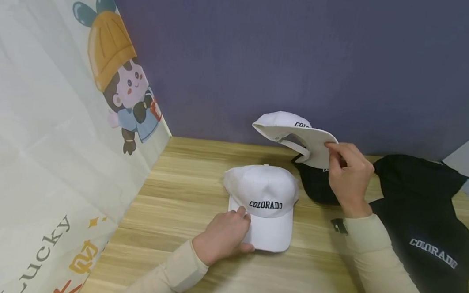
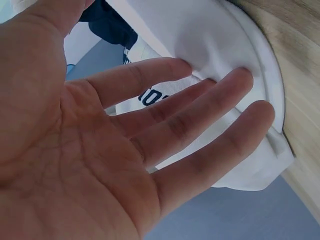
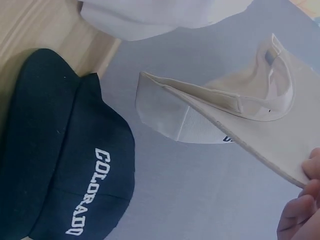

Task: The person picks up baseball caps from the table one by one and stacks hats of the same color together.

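Note:
A white baseball cap with COLORADO lettering lies on the wooden table, its brim toward me. At the left side of that brim is my left hand; in the left wrist view its fingers are extended and spread in front of the white cap. My right hand pinches the brim edge of a second white cap, held up tilted above the table. The right wrist view shows this cap's underside and back strap, with fingertips at the brim edge. Behind it, a black cap is partly covered.
More black caps lie at the right, one lettered COLORADO, partly hidden by my right sleeve. A dark blue-grey panel rises behind the table. To the left hangs a white sheet printed with a cartoon figure.

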Tool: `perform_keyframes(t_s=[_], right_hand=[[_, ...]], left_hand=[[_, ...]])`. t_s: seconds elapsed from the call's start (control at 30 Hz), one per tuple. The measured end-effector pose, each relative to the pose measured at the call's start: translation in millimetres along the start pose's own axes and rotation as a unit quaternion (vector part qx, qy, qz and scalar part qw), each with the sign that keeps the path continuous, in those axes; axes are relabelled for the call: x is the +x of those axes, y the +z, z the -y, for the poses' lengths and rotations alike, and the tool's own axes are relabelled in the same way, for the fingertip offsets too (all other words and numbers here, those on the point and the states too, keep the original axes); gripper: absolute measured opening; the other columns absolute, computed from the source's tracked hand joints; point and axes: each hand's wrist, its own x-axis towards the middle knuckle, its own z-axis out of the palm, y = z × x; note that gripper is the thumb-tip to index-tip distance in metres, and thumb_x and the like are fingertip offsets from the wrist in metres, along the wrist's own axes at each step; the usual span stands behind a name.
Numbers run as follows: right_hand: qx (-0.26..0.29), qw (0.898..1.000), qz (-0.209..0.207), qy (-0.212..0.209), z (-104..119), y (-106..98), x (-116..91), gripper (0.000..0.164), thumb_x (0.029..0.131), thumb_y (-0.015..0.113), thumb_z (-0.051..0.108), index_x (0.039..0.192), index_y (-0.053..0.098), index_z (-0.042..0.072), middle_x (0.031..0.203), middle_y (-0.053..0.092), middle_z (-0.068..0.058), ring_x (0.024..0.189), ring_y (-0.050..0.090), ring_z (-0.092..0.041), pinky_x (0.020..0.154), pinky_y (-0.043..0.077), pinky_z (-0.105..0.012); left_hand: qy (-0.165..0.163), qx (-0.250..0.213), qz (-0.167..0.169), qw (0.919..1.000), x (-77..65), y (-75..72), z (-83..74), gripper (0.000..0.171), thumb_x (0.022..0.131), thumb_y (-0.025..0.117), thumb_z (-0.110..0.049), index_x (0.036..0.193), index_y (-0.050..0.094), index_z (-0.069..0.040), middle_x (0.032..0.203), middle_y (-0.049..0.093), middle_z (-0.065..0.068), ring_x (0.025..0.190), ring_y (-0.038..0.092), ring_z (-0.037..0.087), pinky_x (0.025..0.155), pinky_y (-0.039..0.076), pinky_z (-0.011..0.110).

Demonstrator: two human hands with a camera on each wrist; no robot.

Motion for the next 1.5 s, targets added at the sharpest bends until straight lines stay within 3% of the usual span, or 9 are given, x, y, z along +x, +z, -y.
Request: perform_keyframes(t_s=[0.43,1.0,1.5], right_hand=[[0.015,0.999,-0.03,-0.009,37,-13,17,0.017,0.082,0.054,0.003,0.084,0.07,0.009,0.077,0.061,-0.004,0.058,0.041,-0.014,0.055,0.029,-0.025],[0.016,0.999,-0.043,-0.02,62,-26,22,0.018,0.083,0.053,0.003,0.082,0.07,0.008,0.077,0.061,-0.004,0.058,0.038,-0.014,0.055,0.027,-0.026],[0.035,0.997,-0.06,-0.026,74,-32,30,0.017,0.083,0.053,0.003,0.08,0.07,0.007,0.078,0.063,-0.003,0.059,0.039,-0.017,0.055,0.027,-0.025]], left_hand=[[0.001,-0.001,-0.021,0.9998,-0.4,6.6,2.3,0.067,0.069,0.065,-0.059,0.106,0.059,-0.004,0.086,0.047,0.003,0.065,0.05,0.014,0.045,0.036,0.026],[0.005,0.004,-0.024,0.9997,-6.5,9.0,5.0,0.07,0.07,0.064,-0.06,0.109,0.058,-0.003,0.087,0.048,0.004,0.069,0.051,0.016,0.046,0.036,0.026],[0.008,0.013,-0.029,0.9995,-3.5,10.1,6.2,0.067,0.072,0.063,-0.06,0.108,0.058,-0.003,0.085,0.047,0.004,0.067,0.047,0.014,0.046,0.035,0.026]])
